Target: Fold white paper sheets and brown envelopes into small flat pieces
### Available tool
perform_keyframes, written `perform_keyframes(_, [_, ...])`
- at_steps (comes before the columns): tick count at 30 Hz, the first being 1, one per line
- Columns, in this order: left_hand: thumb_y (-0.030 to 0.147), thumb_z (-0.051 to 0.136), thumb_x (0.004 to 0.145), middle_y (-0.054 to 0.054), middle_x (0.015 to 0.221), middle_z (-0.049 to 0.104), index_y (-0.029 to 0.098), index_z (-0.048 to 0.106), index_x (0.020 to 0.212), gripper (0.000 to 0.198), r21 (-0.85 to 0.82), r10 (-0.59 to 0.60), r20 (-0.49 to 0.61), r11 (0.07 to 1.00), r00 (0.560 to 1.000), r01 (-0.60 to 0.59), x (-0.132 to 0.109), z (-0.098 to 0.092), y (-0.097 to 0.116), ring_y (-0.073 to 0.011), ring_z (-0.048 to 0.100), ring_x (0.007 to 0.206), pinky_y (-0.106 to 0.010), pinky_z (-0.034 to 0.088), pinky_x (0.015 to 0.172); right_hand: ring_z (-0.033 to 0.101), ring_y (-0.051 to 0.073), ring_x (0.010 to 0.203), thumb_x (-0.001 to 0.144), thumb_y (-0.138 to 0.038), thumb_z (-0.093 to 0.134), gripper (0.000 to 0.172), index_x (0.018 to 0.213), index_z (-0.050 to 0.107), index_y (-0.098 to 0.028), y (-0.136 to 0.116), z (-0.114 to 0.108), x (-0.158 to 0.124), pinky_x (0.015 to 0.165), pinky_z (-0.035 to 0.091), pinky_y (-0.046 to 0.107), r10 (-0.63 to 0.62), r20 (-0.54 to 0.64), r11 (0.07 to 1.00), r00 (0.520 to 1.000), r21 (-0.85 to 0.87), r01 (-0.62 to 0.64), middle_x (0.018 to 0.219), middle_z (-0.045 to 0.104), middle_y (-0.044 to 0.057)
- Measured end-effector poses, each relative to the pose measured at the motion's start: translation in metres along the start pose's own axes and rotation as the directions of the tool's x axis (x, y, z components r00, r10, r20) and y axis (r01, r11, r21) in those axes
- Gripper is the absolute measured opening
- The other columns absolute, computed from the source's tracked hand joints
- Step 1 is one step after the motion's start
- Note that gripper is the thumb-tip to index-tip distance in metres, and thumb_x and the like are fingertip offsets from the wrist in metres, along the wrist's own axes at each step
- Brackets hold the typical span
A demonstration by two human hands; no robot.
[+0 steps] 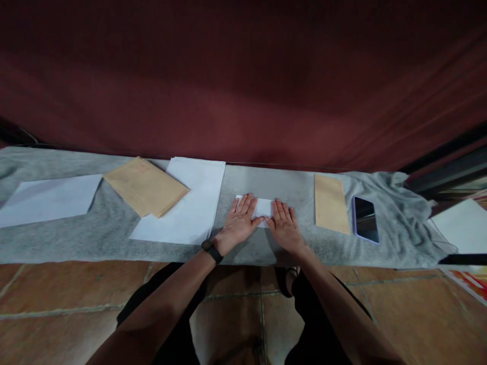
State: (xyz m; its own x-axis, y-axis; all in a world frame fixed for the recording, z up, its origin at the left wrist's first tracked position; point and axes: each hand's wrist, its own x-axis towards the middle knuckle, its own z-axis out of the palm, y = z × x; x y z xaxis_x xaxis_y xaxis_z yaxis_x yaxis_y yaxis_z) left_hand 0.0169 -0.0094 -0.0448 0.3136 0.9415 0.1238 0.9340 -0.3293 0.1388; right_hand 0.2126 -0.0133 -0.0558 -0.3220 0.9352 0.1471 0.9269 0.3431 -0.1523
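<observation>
Our left hand (240, 221) flat, fingers slightly spread, on left part of small white paper (263, 207); our right hand (283, 226) flat too, on right part. Paper mid-scene on grey cloth-covered surface (247, 177). Left, we note brown envelopes (148, 186) overlapping white sheets (203, 203). Right: another brown envelope (331, 204), phone (366, 219) just beside.

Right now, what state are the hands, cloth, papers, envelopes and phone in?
Small white paper: flat, partly covered.
Left hand: open, palm down on it.
Right hand: open, palm down on it.
Brown envelopes: overlapping, flat.
White sheets: stacked, partly under those envelopes.
Lone brown envelope: flat.
Phone: face up, screen dark.
Leftmost paper: flat.
Grey cloth: rumpled toward the right.
</observation>
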Motion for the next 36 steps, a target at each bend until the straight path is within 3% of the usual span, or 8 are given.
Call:
perform_keyframes(6, [0.065,0.041,0.098,-0.015,0.166,0.025,0.016,0.033,0.158,0.077,0.013,0.013,0.009,1.000,1.000,-0.013,-0.012,-0.007,-0.004,-0.0295,0.020,0.155,-0.051,0.012,0.127,0.025,0.032,0.152,0.103,-0.054,0.038,0.073,0.160,0.025,-0.011,0.010,0.001,-0.012,0.122,0.021,0.054,-0.065,0.008,0.998,0.998,-0.008,0.065,0.165,0.029,0.016])
perform_keyframes(13, [0.061,0.041,0.099,-0.015,0.166,0.026,0.018,0.035,0.157,0.072,0.006,-0.001,0.030,1.000,1.000,0.001,-0.015,-0.009,-0.004,-0.0305,0.023,0.154,-0.052,0.014,0.126,0.029,0.029,0.151,0.103,-0.044,0.039,0.063,0.157,0.033,-0.012,0.014,-0.005,-0.011,0.123,0.021,0.051,-0.047,0.068,0.999,0.997,0.029,0.045,0.165,0.031,0.014])
perform_keyframes(18, [0.055,0.044,0.100,-0.016,0.165,0.028,0.016,0.035,0.156,0.069,-0.006,-0.003,-0.022,1.000,1.000,0.003,-0.016,-0.005,0.001,-0.0306,0.023,0.154,-0.054,0.014,0.126,0.030,0.026,0.151,0.104,-0.036,0.034,0.057,0.156,0.036,-0.012,0.001,-0.010,0.002,0.124,0.022,0.050,-0.043,0.050,0.995,0.998,0.087,0.038,0.164,0.033,0.013])
perform_keyframes(24, [0.035,0.035,0.105,-0.007,0.165,0.031,0.022,0.034,0.157,0.053,-0.045,0.155,-0.011,0.987,0.988,-0.155,-0.019,-0.002,0.007,-0.0219,0.022,0.155,-0.047,0.016,0.127,0.026,0.026,0.153,0.106,-0.033,0.030,0.055,0.157,0.033,-0.013,-0.013,-0.004,0.004,0.124,0.020,0.050,-0.102,0.055,0.993,0.993,0.070,0.098,0.165,0.030,0.013])
perform_keyframes(29, [0.035,0.034,0.105,-0.006,0.165,0.031,0.022,0.037,0.155,0.052,-0.042,0.164,-0.006,0.986,0.987,-0.164,-0.021,-0.002,0.009,-0.0235,0.021,0.155,-0.051,0.014,0.127,0.024,0.025,0.154,0.107,-0.033,0.029,0.056,0.158,0.029,-0.011,-0.014,0.003,0.000,0.124,0.017,0.049,-0.113,-0.002,0.993,0.994,0.022,0.113,0.165,0.029,0.013])
perform_keyframes(36, [0.034,0.036,0.104,-0.009,0.164,0.033,0.018,0.041,0.153,0.051,-0.043,0.163,-0.038,0.985,0.986,-0.165,-0.021,0.001,0.011,-0.0247,0.023,0.154,-0.051,0.015,0.127,0.026,0.027,0.153,0.106,-0.031,0.029,0.055,0.157,0.033,-0.011,-0.011,0.002,0.003,0.123,0.020,0.051,-0.135,0.007,0.991,0.991,0.001,0.135,0.164,0.030,0.015])
